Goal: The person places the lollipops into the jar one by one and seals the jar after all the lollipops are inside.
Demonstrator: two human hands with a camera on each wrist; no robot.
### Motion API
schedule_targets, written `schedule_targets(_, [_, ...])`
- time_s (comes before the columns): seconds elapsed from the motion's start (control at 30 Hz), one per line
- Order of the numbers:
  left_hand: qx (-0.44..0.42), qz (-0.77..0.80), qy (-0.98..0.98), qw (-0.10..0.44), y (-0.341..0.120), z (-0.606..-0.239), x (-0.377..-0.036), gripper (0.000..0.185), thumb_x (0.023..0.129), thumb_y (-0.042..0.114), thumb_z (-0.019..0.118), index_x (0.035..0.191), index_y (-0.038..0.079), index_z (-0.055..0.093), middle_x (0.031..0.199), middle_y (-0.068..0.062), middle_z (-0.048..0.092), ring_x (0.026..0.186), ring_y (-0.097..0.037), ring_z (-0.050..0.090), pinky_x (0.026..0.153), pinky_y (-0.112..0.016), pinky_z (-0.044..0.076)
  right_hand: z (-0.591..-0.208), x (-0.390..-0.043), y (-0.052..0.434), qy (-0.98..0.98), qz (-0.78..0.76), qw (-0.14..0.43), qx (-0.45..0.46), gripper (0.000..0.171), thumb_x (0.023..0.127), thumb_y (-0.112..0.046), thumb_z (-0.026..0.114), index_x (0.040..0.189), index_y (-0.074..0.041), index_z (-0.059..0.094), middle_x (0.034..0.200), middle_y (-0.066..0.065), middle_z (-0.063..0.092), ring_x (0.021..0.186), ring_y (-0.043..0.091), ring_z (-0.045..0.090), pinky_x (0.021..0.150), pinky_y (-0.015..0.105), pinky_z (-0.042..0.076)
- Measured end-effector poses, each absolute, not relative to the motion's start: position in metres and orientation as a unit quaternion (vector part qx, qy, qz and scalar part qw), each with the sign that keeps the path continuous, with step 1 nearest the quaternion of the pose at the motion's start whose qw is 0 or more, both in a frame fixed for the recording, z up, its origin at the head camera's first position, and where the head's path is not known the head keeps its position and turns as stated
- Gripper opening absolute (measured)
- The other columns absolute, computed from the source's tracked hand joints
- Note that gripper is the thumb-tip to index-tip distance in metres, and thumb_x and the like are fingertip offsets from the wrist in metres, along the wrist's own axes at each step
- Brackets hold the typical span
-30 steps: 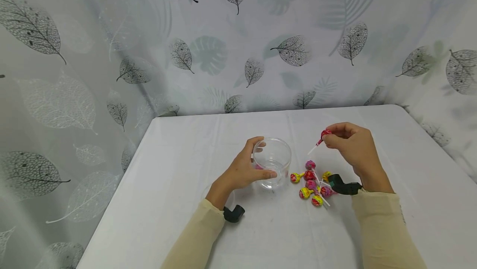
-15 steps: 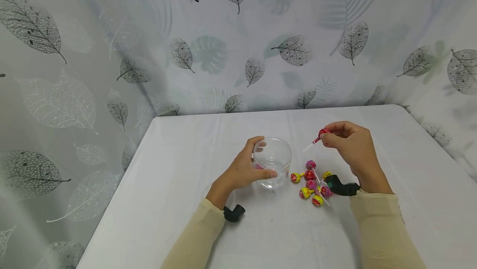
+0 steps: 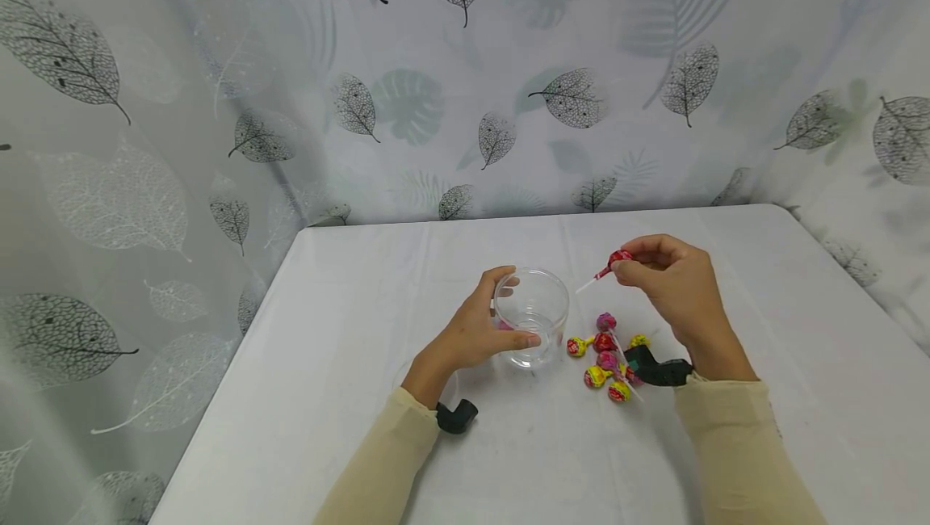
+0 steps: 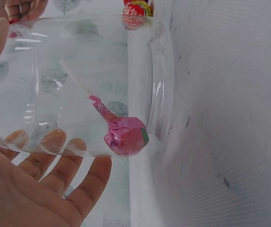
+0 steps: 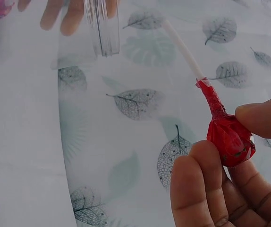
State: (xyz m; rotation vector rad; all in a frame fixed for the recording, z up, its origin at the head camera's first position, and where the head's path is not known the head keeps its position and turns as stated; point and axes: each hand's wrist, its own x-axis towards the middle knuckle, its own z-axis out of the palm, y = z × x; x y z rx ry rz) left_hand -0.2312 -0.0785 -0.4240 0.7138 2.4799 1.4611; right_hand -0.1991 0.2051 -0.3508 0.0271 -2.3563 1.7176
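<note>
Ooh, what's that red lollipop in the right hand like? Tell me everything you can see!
The red lollipop has a round head in a shiny, crinkled red wrapper that looks like plastic, gathered round its straight white stick. The right hand pinches the head above the white table; the stick slants toward the clear jar without touching it.

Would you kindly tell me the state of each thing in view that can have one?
Clear cylindrical jar: upright, uncovered, held in the left hand.
Red round lollipop: wrapped, raised, pinched in the right hand.
Pink round lollipop: wrapped, inside the jar.
Loose red, pink and yellow round lollipops: wrapped, clustered beside the jar.
White tablecloth: spread out, lightly creased.
</note>
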Motion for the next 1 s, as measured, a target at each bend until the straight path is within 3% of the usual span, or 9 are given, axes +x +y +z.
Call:
schedule_targets(0.47, [0.237,0.492,0.833,0.089,-0.078,-0.425,-0.231,0.105,0.079,0.038,0.093,0.159,0.029,0.026,0.160,-0.006,0.045,0.145,-0.020,0.043,0.117,-0.050,0.041,-0.349,-0.196,0.192,-0.811,0.573,0.113,0.031,0.026,0.097,-0.016,0.074,0.114,0.001,0.066,0.098,-0.006,0.070,0.085,0.009,0.070,0.077,0.020,0.058])
schedule_targets(0.87, [0.235,0.493,0.833,0.087,-0.078,-0.424,-0.231,0.108,0.079,0.038,0.093,0.162,0.021,0.025,0.160,-0.005,0.045,0.145,-0.020,0.043,0.117,-0.052,0.041,-0.350,-0.194,0.180,-0.808,0.576,0.107,0.058,0.026,0.096,-0.013,0.074,0.114,0.004,0.066,0.102,0.005,0.071,0.085,0.010,0.069,0.077,0.019,0.058])
schedule_targets(1.0, [0.232,0.496,0.832,0.088,-0.077,-0.423,-0.230,0.107,0.079,0.038,0.093,0.160,0.025,0.026,0.159,-0.001,0.046,0.144,-0.019,0.043,0.116,-0.051,0.042,-0.350,-0.194,0.177,-0.811,0.573,0.103,0.058,0.027,0.096,-0.015,0.076,0.114,0.003,0.067,0.101,0.006,0.071,0.086,0.011,0.068,0.075,0.020,0.058])
